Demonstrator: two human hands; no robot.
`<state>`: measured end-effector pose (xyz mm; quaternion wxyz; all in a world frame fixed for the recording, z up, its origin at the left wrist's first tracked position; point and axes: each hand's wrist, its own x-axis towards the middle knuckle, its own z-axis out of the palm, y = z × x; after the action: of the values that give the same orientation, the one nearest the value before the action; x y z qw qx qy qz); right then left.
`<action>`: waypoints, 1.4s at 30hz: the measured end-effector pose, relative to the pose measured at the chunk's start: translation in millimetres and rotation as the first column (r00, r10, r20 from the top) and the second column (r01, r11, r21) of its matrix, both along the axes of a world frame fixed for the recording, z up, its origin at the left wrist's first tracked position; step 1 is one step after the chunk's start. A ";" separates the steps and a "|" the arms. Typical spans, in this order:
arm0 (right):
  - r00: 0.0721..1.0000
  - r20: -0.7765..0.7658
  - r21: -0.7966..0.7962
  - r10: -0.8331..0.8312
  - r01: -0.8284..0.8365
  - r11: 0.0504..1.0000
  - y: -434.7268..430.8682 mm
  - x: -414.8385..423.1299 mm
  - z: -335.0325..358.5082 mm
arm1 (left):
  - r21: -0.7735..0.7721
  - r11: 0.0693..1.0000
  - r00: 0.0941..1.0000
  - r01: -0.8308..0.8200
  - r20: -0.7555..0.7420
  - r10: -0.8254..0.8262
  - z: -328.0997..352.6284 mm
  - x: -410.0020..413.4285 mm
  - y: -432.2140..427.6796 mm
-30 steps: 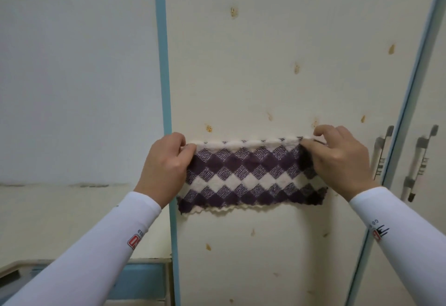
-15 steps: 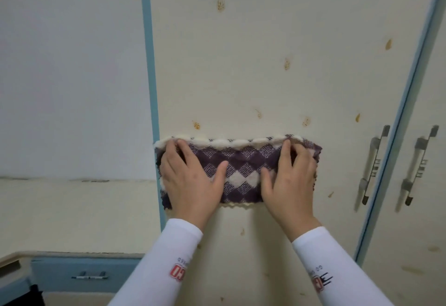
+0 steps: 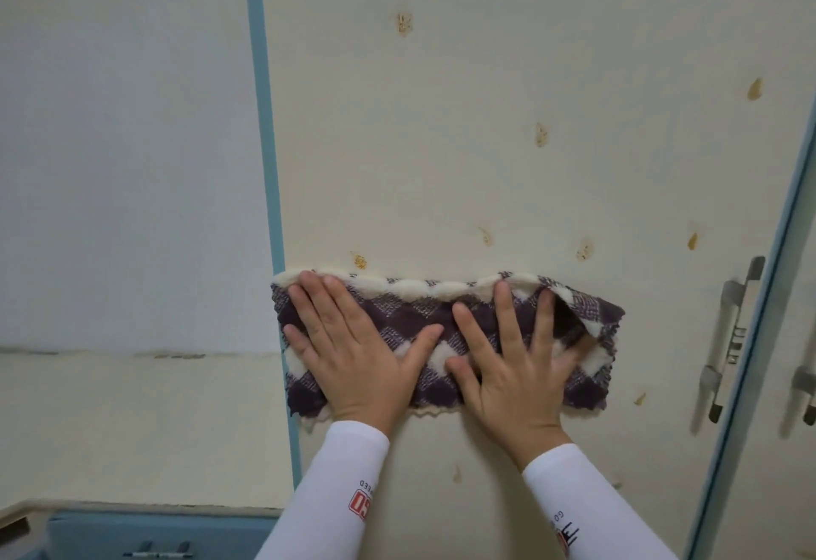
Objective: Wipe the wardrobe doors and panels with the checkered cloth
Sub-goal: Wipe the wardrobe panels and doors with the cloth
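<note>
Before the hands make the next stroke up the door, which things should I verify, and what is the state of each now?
1. Left hand flat on the checkered cloth: ok.
2. Right hand flat on it: ok.
3. Cloth lies smooth: not ok, its right end is folded over.
4. Stains above the cloth to catch: ok, several in the path.
5. Door handle apart from the cloth: ok.
6. Cloth damp: cannot tell.
</note>
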<state>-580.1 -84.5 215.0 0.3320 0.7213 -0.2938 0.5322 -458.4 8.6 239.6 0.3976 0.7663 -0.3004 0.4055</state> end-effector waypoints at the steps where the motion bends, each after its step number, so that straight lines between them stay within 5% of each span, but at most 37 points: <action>1: 1.000 0.013 -0.014 -0.001 0.001 1.000 -1.1 0.9 4.7 | -0.027 1.000 1.000 0.002 0.017 -0.002 4.5 2.0 -1.7; 12: 0.992 0.121 -0.070 0.020 -0.011 0.998 -0.9 9.8 127.6 | -0.155 0.987 0.987 0.054 0.156 -0.029 126.3 7.1 -4.4; 25: 0.998 0.064 0.040 0.024 -0.027 0.999 7.0 14.0 296.1 | -0.161 0.987 0.985 0.002 0.169 0.025 288.8 18.8 -5.3; 42: 0.999 0.018 -0.026 0.030 -0.029 0.999 14.2 22.4 491.1 | -0.225 0.974 0.981 0.012 0.190 0.031 478.5 31.2 3.2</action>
<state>-557.7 -70.3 706.0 0.3306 0.7165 -0.2794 0.5471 -427.2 11.8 718.1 0.4490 0.6751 -0.2858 0.5109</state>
